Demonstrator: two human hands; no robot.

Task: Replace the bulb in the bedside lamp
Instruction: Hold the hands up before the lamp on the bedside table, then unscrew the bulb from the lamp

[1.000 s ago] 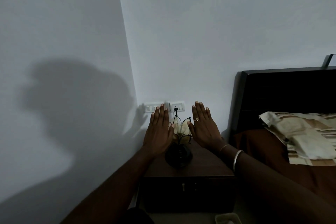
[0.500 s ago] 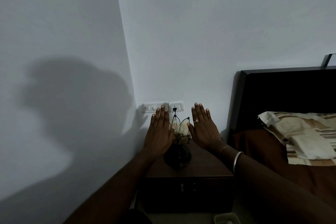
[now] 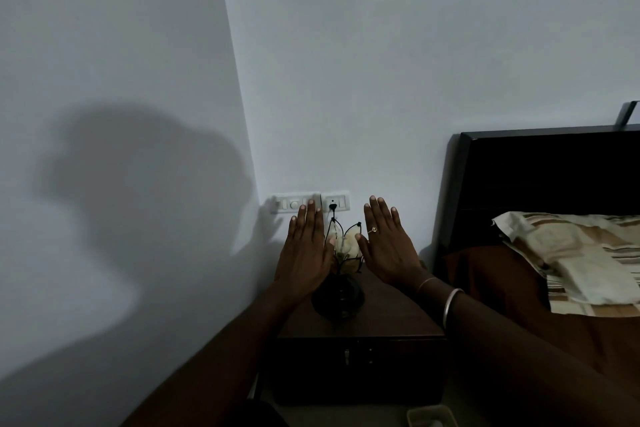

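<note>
A small bedside lamp stands on the dark wooden nightstand (image 3: pixel 391 315). It has a round dark base (image 3: pixel 337 298) and a pale shade (image 3: pixel 346 248) framed by thin black wire. My left hand (image 3: pixel 306 253) is flat and open just left of the shade. My right hand (image 3: pixel 389 248), wearing a ring, is flat and open just right of it. Both palms face down and hold nothing. The lamp's black cord runs up to a plug (image 3: pixel 332 207) in the wall socket. The bulb is hidden inside the shade.
A white switch panel (image 3: pixel 294 203) sits on the wall behind the lamp. The dark headboard (image 3: pixel 540 177) and a striped pillow (image 3: pixel 585 256) on a brown sheet lie to the right. The nightstand has a drawer front (image 3: pixel 360 364). A pale container (image 3: pixel 431 418) shows at the bottom edge.
Both hands have stayed beside the lamp shade, fingers straight; the view has shifted only slightly.
</note>
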